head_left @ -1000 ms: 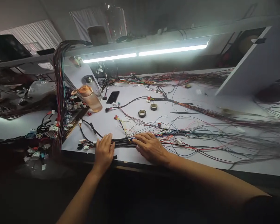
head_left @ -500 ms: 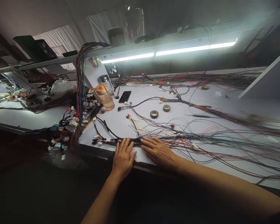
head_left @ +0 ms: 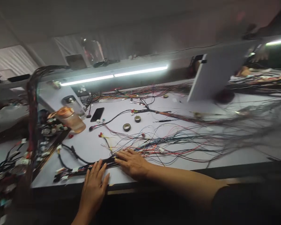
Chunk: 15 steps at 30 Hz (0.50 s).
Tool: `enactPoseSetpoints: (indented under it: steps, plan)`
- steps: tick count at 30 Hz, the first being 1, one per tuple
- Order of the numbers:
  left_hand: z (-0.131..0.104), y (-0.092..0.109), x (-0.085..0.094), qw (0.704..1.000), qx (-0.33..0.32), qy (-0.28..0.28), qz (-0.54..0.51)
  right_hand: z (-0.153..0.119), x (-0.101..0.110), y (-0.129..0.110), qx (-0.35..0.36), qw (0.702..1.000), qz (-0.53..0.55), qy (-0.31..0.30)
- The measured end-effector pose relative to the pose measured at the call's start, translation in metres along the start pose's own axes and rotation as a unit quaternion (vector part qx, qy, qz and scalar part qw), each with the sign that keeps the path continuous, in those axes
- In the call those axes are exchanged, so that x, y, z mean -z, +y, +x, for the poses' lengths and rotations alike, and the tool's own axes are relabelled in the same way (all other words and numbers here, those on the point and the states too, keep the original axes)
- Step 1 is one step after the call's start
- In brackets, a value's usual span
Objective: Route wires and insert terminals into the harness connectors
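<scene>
A wire harness point(head_left: 78, 170) with black-wrapped branches and white and black connectors point(head_left: 58, 177) lies along the front edge of the white table point(head_left: 112, 134). My left hand point(head_left: 95, 181) rests on its near side, fingers stretched out and slightly spread, the fingertips at the bundle. To its right, my right hand point(head_left: 132, 163) lies flat across the harness where the wrapped part gives way to loose wires point(head_left: 178, 140). Those wires fan out to the right. Just beyond the fingers, a short branch with yellow wires ends in a red connector point(head_left: 100, 135).
Two tape rolls point(head_left: 129, 128) lie mid-table, near a black phone point(head_left: 97, 114). An orange-lidded bottle point(head_left: 71, 121) stands left beside a tumbler point(head_left: 73, 106). Another harness point(head_left: 152, 111) lies behind. A hanging cable bundle point(head_left: 32, 118) is at left, a white panel point(head_left: 208, 79) at right.
The view has swung right, so the table and hands appear further left and lower. My left hand has slid slightly back from the harness; my right hand stays on it.
</scene>
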<state>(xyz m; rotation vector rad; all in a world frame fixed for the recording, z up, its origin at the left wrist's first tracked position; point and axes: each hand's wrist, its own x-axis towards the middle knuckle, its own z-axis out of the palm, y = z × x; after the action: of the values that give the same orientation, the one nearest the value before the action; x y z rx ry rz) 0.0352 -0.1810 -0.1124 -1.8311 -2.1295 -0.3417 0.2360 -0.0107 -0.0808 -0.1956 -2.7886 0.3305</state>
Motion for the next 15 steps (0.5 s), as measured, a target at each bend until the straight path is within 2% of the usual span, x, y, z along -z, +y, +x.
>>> enactPoseSetpoints:
  steps: [2,5,11,15]
  plan:
    - [0.0,-0.011,-0.008,1.0,-0.018,-0.008,-0.006,0.001,0.003,0.0,-0.004,1.0,-0.007,0.019]
    - [-0.001,-0.021,-0.012,1.0,-0.012,-0.022,-0.018,0.002,0.005,-0.001,-0.006,0.999,-0.013,0.043]
    - [0.002,-0.014,-0.004,0.998,0.037,-0.019,-0.041,0.004,0.006,-0.001,-0.001,0.999,-0.004,0.049]
    - [0.004,-0.014,0.0,0.998,0.039,-0.038,-0.041,0.005,0.003,-0.001,-0.001,0.999,0.002,0.05]
